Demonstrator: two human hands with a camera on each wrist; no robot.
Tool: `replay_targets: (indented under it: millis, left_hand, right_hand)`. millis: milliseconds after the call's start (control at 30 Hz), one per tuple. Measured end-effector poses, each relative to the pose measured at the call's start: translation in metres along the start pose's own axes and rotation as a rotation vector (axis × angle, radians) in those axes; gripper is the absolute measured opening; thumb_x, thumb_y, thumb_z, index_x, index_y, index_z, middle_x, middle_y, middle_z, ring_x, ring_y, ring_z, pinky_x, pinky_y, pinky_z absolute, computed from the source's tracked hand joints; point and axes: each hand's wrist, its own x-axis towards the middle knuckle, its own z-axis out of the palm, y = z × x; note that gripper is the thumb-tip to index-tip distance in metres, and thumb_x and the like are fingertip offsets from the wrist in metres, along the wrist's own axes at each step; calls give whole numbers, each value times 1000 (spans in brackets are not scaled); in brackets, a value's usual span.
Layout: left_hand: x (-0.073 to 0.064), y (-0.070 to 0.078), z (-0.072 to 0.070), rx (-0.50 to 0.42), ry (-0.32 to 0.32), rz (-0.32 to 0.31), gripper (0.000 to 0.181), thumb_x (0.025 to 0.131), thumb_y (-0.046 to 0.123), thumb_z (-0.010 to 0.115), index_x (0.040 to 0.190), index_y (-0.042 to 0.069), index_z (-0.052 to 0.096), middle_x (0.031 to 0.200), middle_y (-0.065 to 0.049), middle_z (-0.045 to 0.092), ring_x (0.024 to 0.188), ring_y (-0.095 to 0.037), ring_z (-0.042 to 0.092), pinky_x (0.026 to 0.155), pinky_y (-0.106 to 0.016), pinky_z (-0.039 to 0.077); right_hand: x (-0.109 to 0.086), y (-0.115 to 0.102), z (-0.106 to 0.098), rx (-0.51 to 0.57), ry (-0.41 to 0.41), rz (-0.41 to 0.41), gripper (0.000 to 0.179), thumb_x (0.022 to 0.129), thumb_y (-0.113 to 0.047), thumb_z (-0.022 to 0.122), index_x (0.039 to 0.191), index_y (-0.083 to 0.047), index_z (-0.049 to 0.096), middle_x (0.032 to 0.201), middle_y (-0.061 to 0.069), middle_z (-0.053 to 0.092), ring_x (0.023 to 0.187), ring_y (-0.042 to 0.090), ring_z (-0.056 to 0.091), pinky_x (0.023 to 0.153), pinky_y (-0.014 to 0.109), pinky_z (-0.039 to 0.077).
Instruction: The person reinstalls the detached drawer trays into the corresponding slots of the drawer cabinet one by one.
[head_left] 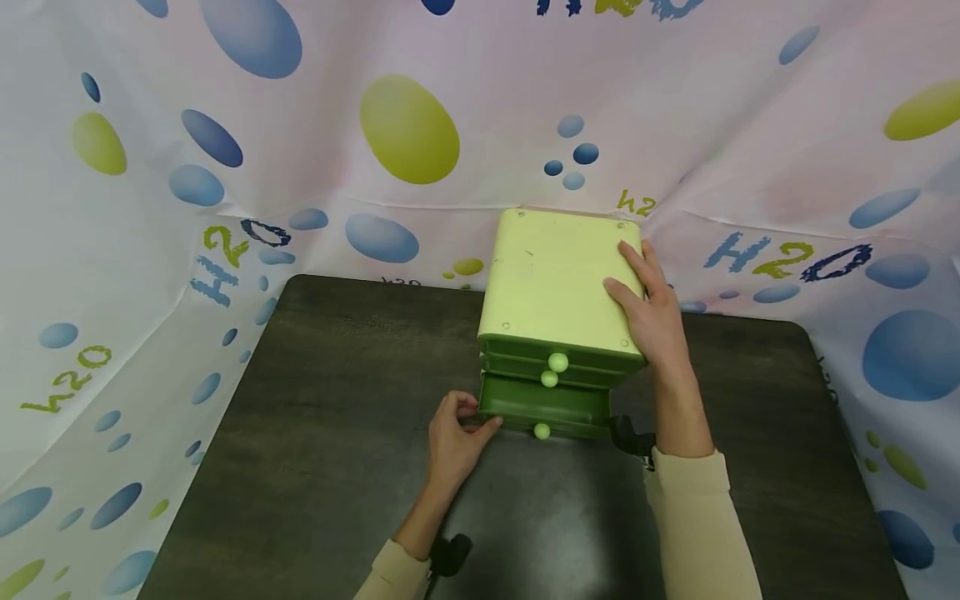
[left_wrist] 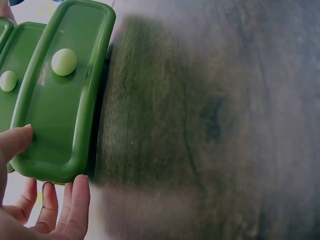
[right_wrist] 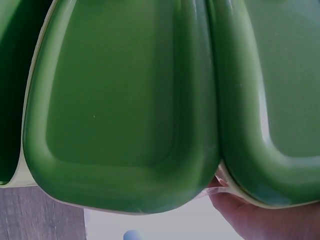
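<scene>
A small cabinet (head_left: pixel 562 275) with a pale yellow-green shell and three green drawers stands on the dark table. Its bottom drawer (head_left: pixel 542 400) is pulled well out, and its visible inside holds nothing. At that drawer's left end, my left hand (head_left: pixel 456 446) pinches the corner; the left wrist view shows the thumb (left_wrist: pixel 17 141) on the front face and the fingers around the end. My right hand (head_left: pixel 656 321) rests on the cabinet's top right edge, thumb and a finger lying over the top. In the right wrist view, part of this hand (right_wrist: pixel 255 217) shows beneath the drawer fronts.
Pale green round knobs (head_left: pixel 557 362) stick out from the drawer fronts. The dark wood-grain table (head_left: pixel 337 400) extends to both sides of the cabinet. Behind it hangs a white sheet (head_left: pixel 487 108) with blue and green ovals. Black straps (head_left: pixel 450 554) sit at the wrists.
</scene>
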Motion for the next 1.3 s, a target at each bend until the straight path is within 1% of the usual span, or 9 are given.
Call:
replay_targets:
  millis: [100,333,467,567,733,867,1000,1167,1300]
  left_hand:
    - [0,0,1,6,1,2,36,80,19,86,102,9,59,104,-10,61,95,-27,65,68,-28,58]
    - [3,-1,3,13,5,2,38,80,20,86,104,10,59,104,-9,61,94,-26,65,67,-27,57]
    - [6,-2,6,21,10,-3,40,80,21,86,108,10,59,105,-8,60,94,-24,65,68,-26,57]
    - [9,-3,8,19,21,8,42,80,21,86,110,9,60,106,-8,60,92,-24,65,67,-27,57]
    - [11,-3,10,6,31,21,44,80,20,86,113,7,60,107,-9,60,91,-24,64,67,-29,57]
    - [12,-4,10,4,26,3,45,81,20,85,116,9,60,108,-8,59,92,-22,64,68,-28,57]
    - [13,-3,10,-3,24,-11,48,81,20,86,119,9,59,109,-8,59,93,-22,64,69,-28,57]
    - [15,-1,11,-22,24,-26,60,80,19,85,130,7,54,111,-10,59,94,-24,66,70,-31,58]
    - [16,0,12,-1,13,-27,66,82,19,84,137,8,51,117,-13,58,96,-25,65,71,-32,58]
  right_hand:
    - [0,-1,0,-1,-1,5,61,101,-24,59,156,-18,34,167,2,4,152,25,2,118,55,11]
    - [2,5,0,-7,1,-5,61,101,-24,59,156,-19,34,167,2,4,152,24,2,119,55,11]
    - [9,17,-1,-7,3,-8,61,101,-26,60,156,-21,35,167,0,4,152,23,3,119,54,11]
    - [12,22,-2,-19,4,-4,61,101,-28,60,156,-23,35,167,-2,4,152,22,2,119,54,12]
    - [4,7,-1,-17,-2,-5,61,101,-25,59,157,-19,34,167,2,4,152,24,2,118,55,11]
    - [2,3,0,-16,-6,-4,61,101,-25,59,157,-18,33,167,3,4,152,24,2,118,55,11]
    - [9,13,-2,-34,-8,4,61,101,-28,58,157,-22,33,167,-1,4,152,23,1,118,55,11]
    - [17,28,-3,-62,-2,3,61,101,-31,59,157,-27,33,167,-4,4,152,22,1,118,55,11]
    - [18,32,-4,-60,2,1,61,101,-33,59,156,-28,34,167,-6,4,152,22,2,118,55,12]
